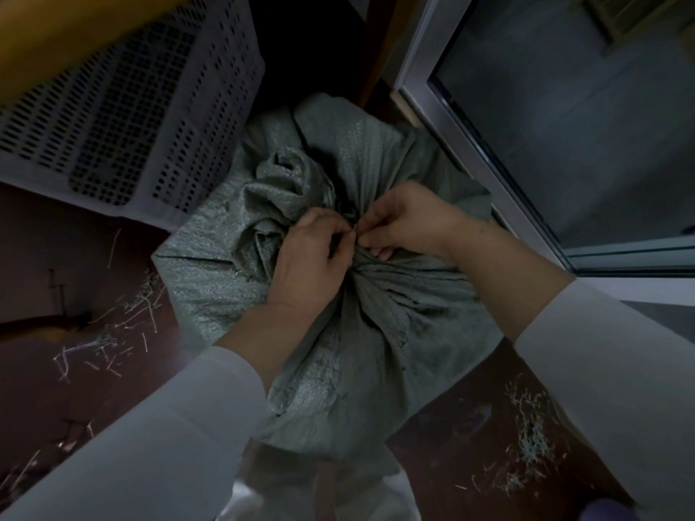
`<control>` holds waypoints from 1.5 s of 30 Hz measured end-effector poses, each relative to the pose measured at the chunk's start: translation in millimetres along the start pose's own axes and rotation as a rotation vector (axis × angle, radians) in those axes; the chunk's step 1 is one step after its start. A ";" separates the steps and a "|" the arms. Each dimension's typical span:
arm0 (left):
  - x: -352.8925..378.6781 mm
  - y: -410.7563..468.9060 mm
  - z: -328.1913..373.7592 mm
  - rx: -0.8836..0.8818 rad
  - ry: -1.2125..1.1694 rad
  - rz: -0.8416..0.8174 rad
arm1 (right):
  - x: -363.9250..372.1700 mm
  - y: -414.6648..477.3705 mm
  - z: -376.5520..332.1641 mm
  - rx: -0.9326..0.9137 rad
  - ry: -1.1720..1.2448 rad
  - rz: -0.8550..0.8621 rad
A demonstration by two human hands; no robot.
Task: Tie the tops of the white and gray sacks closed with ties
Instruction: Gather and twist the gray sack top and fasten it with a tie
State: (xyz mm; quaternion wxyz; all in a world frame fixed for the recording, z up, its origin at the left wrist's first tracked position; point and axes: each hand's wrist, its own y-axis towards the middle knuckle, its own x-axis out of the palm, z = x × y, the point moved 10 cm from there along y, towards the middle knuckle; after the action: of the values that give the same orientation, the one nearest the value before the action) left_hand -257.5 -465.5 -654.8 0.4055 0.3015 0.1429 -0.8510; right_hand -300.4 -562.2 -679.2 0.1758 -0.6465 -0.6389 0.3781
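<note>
As left hand (312,257), right hand (410,220) pinch gray sack (376,351), crate (131,118), doorframe (451,118) flank.

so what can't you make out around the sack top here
Head view:
Tie: hidden under the fingertips of the left hand and right hand pinching the neck of the gray sack; knotted or not, cannot tell.
Sack contents: hidden by its fabric.
Pale material at the bottom edge: cut off; white sack or not, unclear.
Crate interior: too dark.
</note>
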 end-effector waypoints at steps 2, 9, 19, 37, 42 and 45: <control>0.0 0.5 -0.3 -0.001 -0.002 -0.006 | 1.3 0.6 0.2 -0.008 -0.038 -0.016; -0.6 7.5 6.3 0.019 0.063 -0.054 | -5.1 3.2 -11.5 -0.188 -0.360 0.148; -60.5 41.1 82.5 0.192 0.196 0.108 | -55.9 -76.6 -83.0 -0.616 -0.223 0.829; 5.9 22.6 -19.1 -0.247 -0.276 -0.116 | -20.3 -2.8 0.1 -0.236 0.315 0.437; 7.8 24.7 -25.8 -0.284 -0.258 -0.127 | -18.6 3.6 4.5 -0.196 0.344 0.373; 9.5 24.1 -26.4 -0.308 -0.288 -0.126 | -18.3 4.4 5.0 -0.179 0.334 0.344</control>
State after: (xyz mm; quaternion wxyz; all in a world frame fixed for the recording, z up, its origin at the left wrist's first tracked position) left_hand -233.0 -473.6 -681.3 0.4088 0.1021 0.2303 -0.8771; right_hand -299.0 -581.5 -680.7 0.1541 -0.8121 -0.5126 0.2322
